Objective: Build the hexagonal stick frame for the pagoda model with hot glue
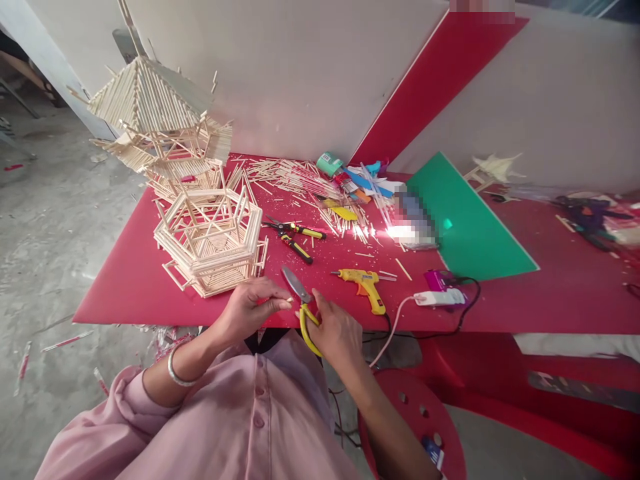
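My left hand (254, 308) is closed, pinching a short pale wooden stick (289, 300) whose end shows past the fingertips. My right hand (338, 331) is closed around the yellow handles of a pair of scissors (299, 287), their blades pointing up and away from me, just right of the stick. Beyond my left hand stands a hexagonal frame of thin wooden sticks (207, 247). Pliers (295, 239) with black and yellow handles lie ahead of the scissors. A yellow glue gun (365, 285) rests on its side to the right of my right hand.
A tall stick pagoda (150, 100) stands at the back left of the red table (130, 280). Loose sticks (287, 175) and a green can (329, 164) lie at the back. A green board (470, 227), a white power strip (439, 297) and cables are to the right.
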A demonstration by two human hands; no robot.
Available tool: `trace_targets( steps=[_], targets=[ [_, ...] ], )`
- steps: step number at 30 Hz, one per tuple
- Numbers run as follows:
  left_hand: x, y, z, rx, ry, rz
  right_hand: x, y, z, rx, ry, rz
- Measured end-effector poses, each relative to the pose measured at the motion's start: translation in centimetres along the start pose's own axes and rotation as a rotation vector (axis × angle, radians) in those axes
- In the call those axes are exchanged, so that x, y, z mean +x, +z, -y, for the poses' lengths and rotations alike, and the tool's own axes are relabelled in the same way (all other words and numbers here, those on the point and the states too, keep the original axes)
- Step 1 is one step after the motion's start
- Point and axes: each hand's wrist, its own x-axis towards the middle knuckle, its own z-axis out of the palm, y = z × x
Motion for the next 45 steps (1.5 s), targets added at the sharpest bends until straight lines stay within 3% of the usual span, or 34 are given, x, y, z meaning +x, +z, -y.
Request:
trace_targets(
  steps=[4, 8, 11, 14, 16, 19, 23, 26, 35, 45],
  targets=[
    [-0.3, -1.8, -2.0, -0.085, -0.124, 0.089, 0.2, 0.4, -1.5, 0.073, -0.144, -0.127],
    [0.0, -4.9, -5.1, -0.16, -0.22, 0.26, 1.1, -1.1, -4.8, -0.05, -0.084, -0.235],
    [1.6, -8.1, -7.9, -0.127, -0.261, 0.274, 2.0, -2.4, -7.1, -0.299, 0.153, -0.107],
    [4.5, -11.3, -10.1, 0.003, -0.232, 0.161, 2.5, -3.0, -8.3, -0.372, 0.362, 0.117],
    [6.8, -13.0, -10.5, 0.142, -0.216, 0.083, 2.7, -3.1, -8.6, -0.34, 0.414, 0.196],
    [9.5, -14.7, -9.9, 0.325, -0.257, 0.147, 2.8, -3.0, -8.5, -0.309, 0.434, 0.216],
    [11.1, -15.4, -8.6, 0.436, -0.351, 0.334, 3.1, -3.1, -8.6, -0.325, 0.401, 0.239],
    [11.2, -15.4, -8.2, 0.478, -0.356, 0.407, 3.2, -3.3, -8.6, -0.331, 0.393, 0.271],
    [11.2, -15.4, -7.9, 0.613, -0.273, 0.483, 3.6, -3.1, -8.9, -0.328, 0.404, 0.301],
    [11.1, -15.1, -7.9, 0.66, -0.301, 0.493, 3.6, -3.6, -8.6, -0.316, 0.402, 0.32]
  ],
)
